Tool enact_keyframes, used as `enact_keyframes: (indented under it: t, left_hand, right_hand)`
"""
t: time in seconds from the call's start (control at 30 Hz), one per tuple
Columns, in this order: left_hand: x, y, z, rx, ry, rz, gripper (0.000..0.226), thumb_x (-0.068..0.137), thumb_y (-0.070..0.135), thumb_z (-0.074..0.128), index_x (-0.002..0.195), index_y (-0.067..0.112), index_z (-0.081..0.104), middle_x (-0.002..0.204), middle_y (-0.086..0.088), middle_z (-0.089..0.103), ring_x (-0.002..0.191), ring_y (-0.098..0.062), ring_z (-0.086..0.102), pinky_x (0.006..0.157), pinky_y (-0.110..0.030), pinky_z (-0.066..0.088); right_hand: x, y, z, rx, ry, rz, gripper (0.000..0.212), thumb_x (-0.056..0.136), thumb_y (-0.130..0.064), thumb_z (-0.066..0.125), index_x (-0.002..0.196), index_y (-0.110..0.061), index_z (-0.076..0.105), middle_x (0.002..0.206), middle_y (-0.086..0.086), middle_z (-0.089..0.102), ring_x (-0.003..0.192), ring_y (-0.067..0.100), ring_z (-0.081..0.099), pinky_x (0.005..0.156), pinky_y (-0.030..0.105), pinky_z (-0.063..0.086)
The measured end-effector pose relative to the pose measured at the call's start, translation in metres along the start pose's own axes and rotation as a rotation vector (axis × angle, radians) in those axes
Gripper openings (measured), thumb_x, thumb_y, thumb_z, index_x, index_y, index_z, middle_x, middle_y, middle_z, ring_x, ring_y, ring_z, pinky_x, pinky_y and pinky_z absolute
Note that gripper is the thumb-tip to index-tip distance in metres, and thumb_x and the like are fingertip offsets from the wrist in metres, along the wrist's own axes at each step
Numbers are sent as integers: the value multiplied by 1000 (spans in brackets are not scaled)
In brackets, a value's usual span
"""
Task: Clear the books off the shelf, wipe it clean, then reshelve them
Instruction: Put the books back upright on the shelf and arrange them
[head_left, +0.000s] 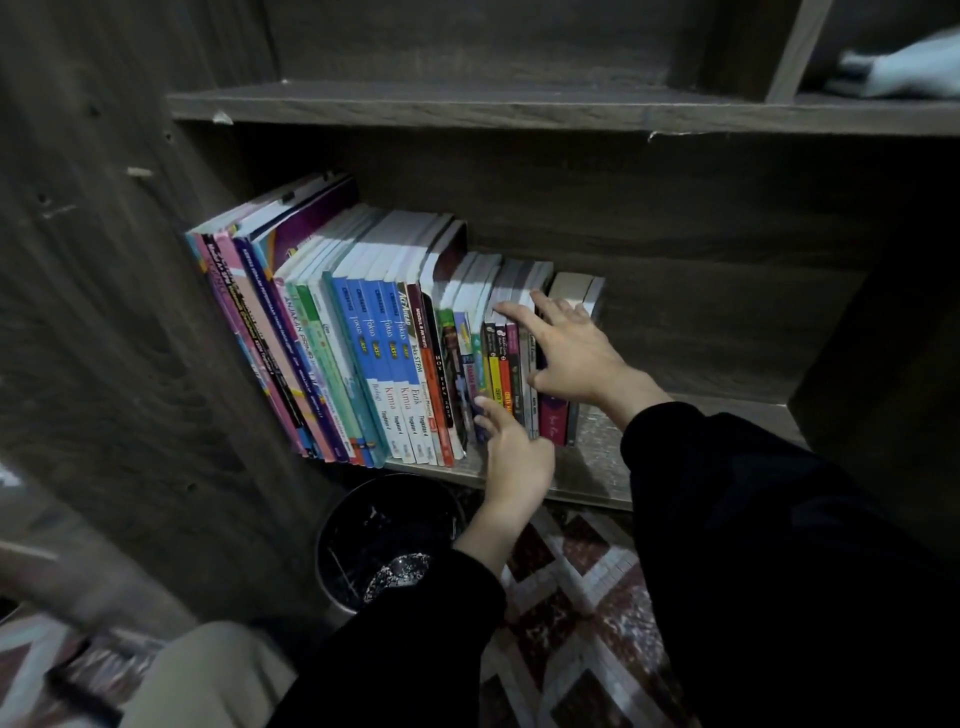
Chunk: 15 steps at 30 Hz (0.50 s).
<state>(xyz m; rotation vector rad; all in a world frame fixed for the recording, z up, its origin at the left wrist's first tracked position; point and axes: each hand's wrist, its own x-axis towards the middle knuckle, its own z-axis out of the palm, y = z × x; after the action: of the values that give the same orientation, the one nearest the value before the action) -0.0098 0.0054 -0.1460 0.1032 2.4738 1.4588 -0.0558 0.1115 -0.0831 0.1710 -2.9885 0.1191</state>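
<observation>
On the shelf, the row-end books are bracketed, likely for pulling out (nothing clasped yet): the right hand is spread over their tops, the left hand laid straight-fingered against their lower spines.

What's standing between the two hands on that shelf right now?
Head view: thin paperback spines, yellow, red and dark, stand between the left hand below and the right hand reaching over their tops.

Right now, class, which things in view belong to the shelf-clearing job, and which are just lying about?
Job: books; shelf; left hand and right hand, both touching the small books.
Lying about: bin; patterned floor; blurred white thing, top right.
</observation>
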Motion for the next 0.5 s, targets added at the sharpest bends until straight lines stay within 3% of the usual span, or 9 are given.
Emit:
enact_keyframes:
  t: [0.07, 0.17, 0.23, 0.3, 0.4, 0.5]
  left_hand:
    - [9, 9, -2, -1, -8, -39, 80, 95, 7, 38, 146, 7, -23, 156, -19, -14, 146, -34, 4, 114, -40, 19]
    - [27, 16, -4, -33, -19, -98, 80, 93, 9, 39, 148, 8, -18, 158, -20, 0, 141, -35, 23, 109, -40, 32]
    - [37, 19, -7, -128, -20, -130, 76, 90, 7, 42, 150, 2, -4, 154, -20, 22, 128, -33, 43, 91, -33, 42]
    - [44, 23, -11, -216, -36, -173, 70, 82, 2, 48, 145, -8, 18, 147, -24, 35, 123, -34, 45, 78, -31, 41]
    - [48, 22, -15, -302, -82, -213, 79, 66, 0, 54, 139, -11, 28, 149, -24, 30, 129, -35, 37, 84, -33, 38]
    - [45, 20, -16, -366, -125, -203, 85, 73, 0, 54, 147, -4, 12, 154, -19, 18, 137, -33, 26, 94, -34, 33]
  right_hand:
    - [1, 0, 1, 4, -1, -4, 89, 82, -17, 62, 150, -39, 8, 159, 17, 8, 145, 37, 12, 118, 46, 7]
    - [3, 0, 3, 15, 1, -5, 91, 80, -16, 63, 150, -38, 10, 159, 18, 8, 145, 38, 12, 118, 46, 6]
    - [4, 0, 4, 16, 2, -3, 91, 80, -17, 63, 150, -38, 9, 159, 17, 8, 145, 37, 12, 118, 46, 5]
    - [6, 0, 5, 19, 2, -2, 91, 80, -18, 64, 150, -39, 9, 159, 17, 8, 145, 37, 12, 118, 46, 5]
    - [7, 0, 5, 24, 6, -3, 90, 81, -20, 64, 150, -39, 9, 159, 17, 9, 145, 37, 12, 118, 44, 5]
    - [6, -1, 4, 16, 2, -4, 91, 81, -22, 65, 150, -39, 8, 159, 17, 9, 145, 37, 12, 118, 44, 6]
